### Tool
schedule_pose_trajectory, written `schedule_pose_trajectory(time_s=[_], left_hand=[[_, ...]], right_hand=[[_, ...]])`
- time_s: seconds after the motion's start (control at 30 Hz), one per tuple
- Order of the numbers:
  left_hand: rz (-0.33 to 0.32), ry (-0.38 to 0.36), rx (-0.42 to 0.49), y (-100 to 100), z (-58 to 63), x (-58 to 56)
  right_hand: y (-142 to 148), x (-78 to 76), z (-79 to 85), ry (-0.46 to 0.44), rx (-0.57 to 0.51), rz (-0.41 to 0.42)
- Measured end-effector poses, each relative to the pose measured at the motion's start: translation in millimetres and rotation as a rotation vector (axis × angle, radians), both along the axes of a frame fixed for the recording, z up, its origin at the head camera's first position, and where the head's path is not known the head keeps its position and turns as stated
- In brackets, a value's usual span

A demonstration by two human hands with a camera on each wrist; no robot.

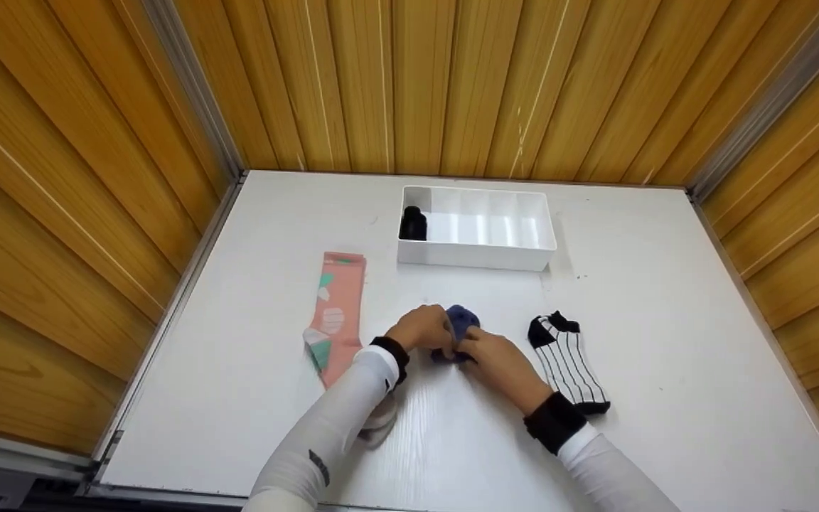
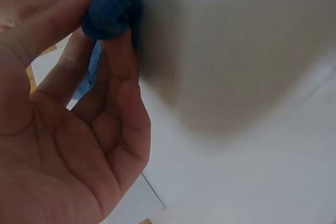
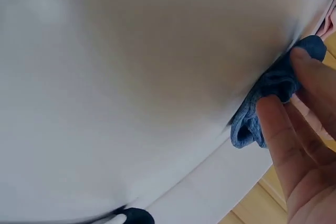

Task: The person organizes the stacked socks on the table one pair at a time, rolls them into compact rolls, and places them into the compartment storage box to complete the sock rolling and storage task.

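Observation:
A blue sock, bunched and partly rolled, lies on the white table between my two hands. My left hand pinches one rolled end of it between thumb and fingers, as the left wrist view shows on the blue cloth. From the other side my right hand pinches the same sock with thumb and fingertips. Left of the hands lies a long pink sock with green and white patches. To the right is a short white sock with black stripes.
A white divided box stands at the back, with a black rolled item in its leftmost compartment. Under my left forearm a greyish sock-like item is partly hidden. Wood-panelled walls border the table.

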State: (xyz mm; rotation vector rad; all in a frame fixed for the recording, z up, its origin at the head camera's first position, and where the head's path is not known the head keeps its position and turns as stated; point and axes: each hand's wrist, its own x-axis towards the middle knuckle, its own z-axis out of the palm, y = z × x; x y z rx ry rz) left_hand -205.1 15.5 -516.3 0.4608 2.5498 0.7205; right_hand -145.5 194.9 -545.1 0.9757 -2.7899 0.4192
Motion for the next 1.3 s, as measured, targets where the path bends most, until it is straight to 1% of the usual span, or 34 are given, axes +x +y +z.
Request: schedule_pose_trajectory(time_s=[0.07,0.1,0.17,0.23,0.3,0.37,0.43,0.47,0.53,0.6,0.67,0.73,0.8,0.83,0.9,0.97,1.0,1.07,1.13,1.2,1.27,1.3], left_hand=[[0.001,-0.028,0.004,-1,0.2,-3.1],[-0.002,-0.023,-0.006,-1,0.5,-3.6],[-0.009,0.026,-0.047,1,1.6,-2.0],[-0.021,0.128,-0.108,5,3.8,3.3],[-0.038,0.263,-0.18,10,6.3,11.8],[-0.058,0.405,-0.252,15,8.0,23.1],[-0.093,0.554,-0.323,21,8.3,33.7],[-0.108,0.613,-0.349,24,7.7,38.0],[-0.12,0.704,-0.393,29,5.4,44.0],[-0.112,0.758,-0.422,32,2.5,46.8],[-0.094,0.766,-0.425,32,-0.4,47.1],[-0.081,0.744,-0.412,29,-1.8,45.4],[-0.074,0.681,-0.374,25,-2.4,41.4],[-0.073,0.637,-0.354,24,-1.6,38.3],[-0.064,0.535,-0.314,21,0.5,31.0],[-0.044,0.429,-0.28,17,2.6,23.7],[-0.035,0.389,-0.274,15,3.8,20.5],[-0.023,0.327,-0.265,11,5.2,15.6],[-0.019,0.299,-0.255,9,6.0,13.4],[-0.021,0.304,-0.253,9,6.3,13.9],[-0.026,0.345,-0.253,11,6.6,17.5],[-0.036,0.381,-0.26,12,6.6,20.2]], right_hand=[[-2,-2.6,-1.7,0.004,-0.004,-0.007],[-3,-3.5,-2.7,0.003,-0.007,-0.009],[-2,-4.9,-4.6,-0.007,-0.019,-0.006],[-1,-7.5,-5.1,-0.031,-0.031,0.004],[1,-12.3,-4.0,-0.081,-0.057,0.018],[4,-18.5,-2.4,-0.157,-0.1,0.017],[8,-24.7,-0.2,-0.239,-0.156,0.002],[10,-27.4,1.2,-0.287,-0.185,-0.013],[13,-32.1,3.5,-0.371,-0.232,-0.037],[13,-34.5,4.9,-0.428,-0.25,-0.045],[10,-34.1,5.4,-0.465,-0.249,-0.048],[7,-31.1,5.2,-0.43,-0.215,-0.042],[3,-24.7,4.8,-0.336,-0.146,-0.021],[3,-21.0,5.1,-0.269,-0.103,-0.013],[2,-13.2,5.9,-0.117,-0.007,-0.004],[0,-6.4,6.3,0.005,0.068,-0.002],[-1,-4.2,6.4,0.045,0.088,-0.007],[-5,-2.4,5.8,0.09,0.1,-0.011],[-7,-3.2,4.7,0.1,0.087,-0.009],[-7,-5.6,3.5,0.087,0.065,-0.001],[-5,-8.6,2.3,0.054,0.037,0.007],[-3,-10.2,1.7,0.031,0.018,0.013]])
